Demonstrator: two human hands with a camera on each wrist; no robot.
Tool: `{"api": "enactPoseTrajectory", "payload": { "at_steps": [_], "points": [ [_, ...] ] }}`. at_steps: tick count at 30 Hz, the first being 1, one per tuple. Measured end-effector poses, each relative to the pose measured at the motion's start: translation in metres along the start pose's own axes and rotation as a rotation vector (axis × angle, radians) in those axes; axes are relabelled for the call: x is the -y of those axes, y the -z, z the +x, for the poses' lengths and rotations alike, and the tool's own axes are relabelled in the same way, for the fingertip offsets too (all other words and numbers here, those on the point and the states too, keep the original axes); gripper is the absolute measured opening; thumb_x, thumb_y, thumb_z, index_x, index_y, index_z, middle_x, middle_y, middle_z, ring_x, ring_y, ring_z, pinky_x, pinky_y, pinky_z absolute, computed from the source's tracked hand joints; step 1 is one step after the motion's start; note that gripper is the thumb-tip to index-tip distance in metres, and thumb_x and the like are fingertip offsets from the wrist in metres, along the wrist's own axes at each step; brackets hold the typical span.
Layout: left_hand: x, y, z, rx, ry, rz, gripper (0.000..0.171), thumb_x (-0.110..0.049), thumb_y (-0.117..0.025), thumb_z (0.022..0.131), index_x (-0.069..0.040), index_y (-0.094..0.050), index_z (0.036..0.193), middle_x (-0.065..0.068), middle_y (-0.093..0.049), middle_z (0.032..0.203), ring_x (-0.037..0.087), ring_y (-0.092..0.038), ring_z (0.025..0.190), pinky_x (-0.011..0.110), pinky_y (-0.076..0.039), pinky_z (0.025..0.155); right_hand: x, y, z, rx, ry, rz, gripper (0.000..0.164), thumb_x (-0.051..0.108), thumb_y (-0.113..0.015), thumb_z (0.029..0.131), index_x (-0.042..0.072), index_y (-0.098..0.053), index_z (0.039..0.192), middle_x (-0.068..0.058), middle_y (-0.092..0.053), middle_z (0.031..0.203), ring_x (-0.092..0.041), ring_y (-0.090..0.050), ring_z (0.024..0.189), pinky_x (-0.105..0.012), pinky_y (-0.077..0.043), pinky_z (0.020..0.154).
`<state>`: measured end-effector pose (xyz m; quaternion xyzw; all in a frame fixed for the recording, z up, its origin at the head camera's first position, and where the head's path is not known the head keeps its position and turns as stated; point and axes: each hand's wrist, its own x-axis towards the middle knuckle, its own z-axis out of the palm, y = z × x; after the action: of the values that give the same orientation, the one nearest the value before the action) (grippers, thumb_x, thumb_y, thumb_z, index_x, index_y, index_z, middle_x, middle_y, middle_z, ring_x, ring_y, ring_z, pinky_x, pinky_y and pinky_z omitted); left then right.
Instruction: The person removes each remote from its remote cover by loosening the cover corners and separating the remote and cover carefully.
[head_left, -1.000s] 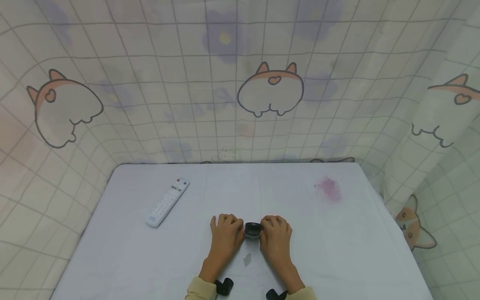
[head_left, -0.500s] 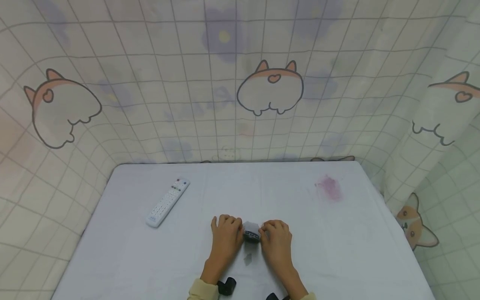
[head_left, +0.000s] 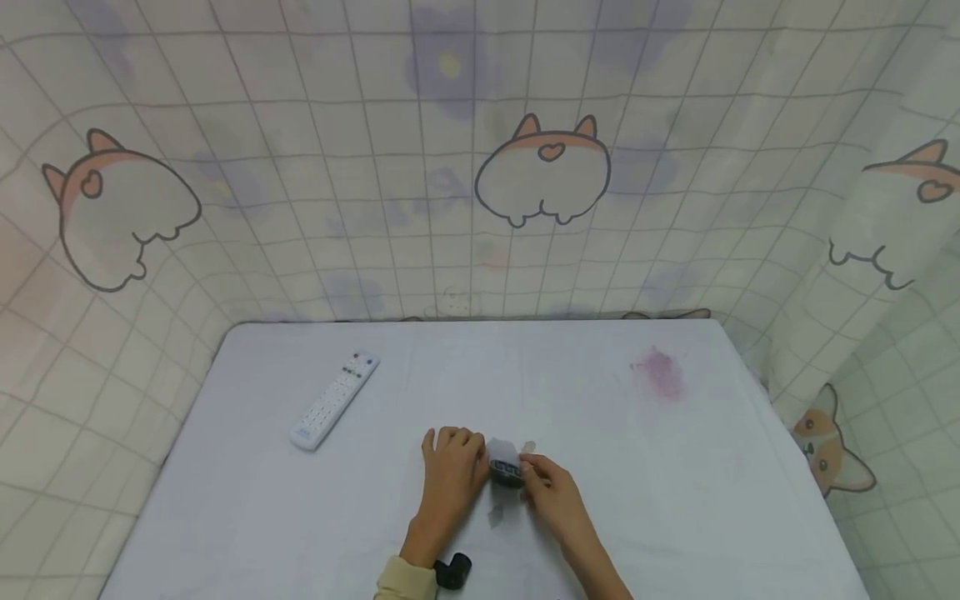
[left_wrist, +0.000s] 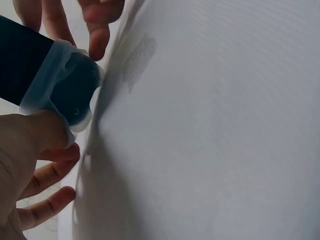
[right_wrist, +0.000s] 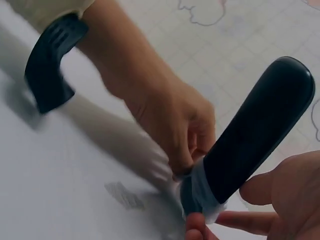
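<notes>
Partly, fingers (right_wrist: 195,221) hide the dark object's (right_wrist: 262,120) pale sleeve (right_wrist: 202,190).

I can't read a single word, number or brand on any of my feeds. In the head view, the white remote (head_left: 334,401) carries rows of keys (head_left: 341,389) whose markings are too tiny for me to read, and the faint mark near its lower end is just as illegible. On the end of the dark object (right_wrist: 262,127), the head view gives me a row of light marks, too blurred to decipher. The left wrist view shows small curved marks there; letters or symbols, I can't tell.
</notes>
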<state>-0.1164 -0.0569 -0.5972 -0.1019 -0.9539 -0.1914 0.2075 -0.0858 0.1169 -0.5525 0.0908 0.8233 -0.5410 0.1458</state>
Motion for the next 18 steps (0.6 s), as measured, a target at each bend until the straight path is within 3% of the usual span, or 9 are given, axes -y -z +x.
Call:
{"api": "enactPoseTrajectory", "payload": {
  "at_steps": [6,10,14,18],
  "points": [
    [0.0,0.001,0.0,-0.015,-0.056,-0.015,0.016,-0.016,-0.082,0.087,-0.017,-0.067,0.082,-0.003,-0.07,0.088,0.023,-0.065,0.095,0.064,-0.048,0.101,0.003,0.005,-0.001,0.079,-0.16,0.26,0.047,0.029,-0.056,0.109,0.003,-0.054,0.148,-0.023,-0.061,0.139,-0.016,-0.062,0.099,-0.025,-0.055,0.073],
    [-0.001,0.004,0.001,-0.011,-0.08,-0.025,0.012,-0.017,-0.08,0.089,-0.017,-0.069,0.085,-0.003,-0.07,0.09,0.023,-0.065,0.095,0.063,-0.049,0.102,0.003,0.007,-0.001,0.099,-0.193,0.366,0.05,0.026,-0.058,0.108,0.001,-0.05,0.15,-0.027,-0.055,0.144,-0.022,-0.065,0.111,-0.025,-0.058,0.079],
    [-0.001,0.008,0.002,0.001,-0.07,-0.033,0.012,-0.018,-0.079,0.09,-0.018,-0.068,0.084,-0.003,-0.071,0.092,0.022,-0.066,0.095,0.061,-0.049,0.103,0.002,0.009,-0.002,0.122,-0.175,0.39,0.053,0.023,-0.061,0.106,-0.001,-0.048,0.151,-0.034,-0.05,0.15,-0.037,-0.062,0.132,-0.031,-0.059,0.096],
    [-0.001,0.012,0.003,0.03,-0.035,-0.063,0.012,-0.019,-0.078,0.091,-0.018,-0.068,0.085,-0.003,-0.072,0.093,0.022,-0.068,0.096,0.058,-0.05,0.103,0.001,0.009,-0.003,0.125,-0.164,0.387,0.055,0.019,-0.063,0.103,0.003,-0.047,0.153,-0.031,-0.046,0.155,-0.032,-0.064,0.126,-0.032,-0.06,0.091]
  ]
}}
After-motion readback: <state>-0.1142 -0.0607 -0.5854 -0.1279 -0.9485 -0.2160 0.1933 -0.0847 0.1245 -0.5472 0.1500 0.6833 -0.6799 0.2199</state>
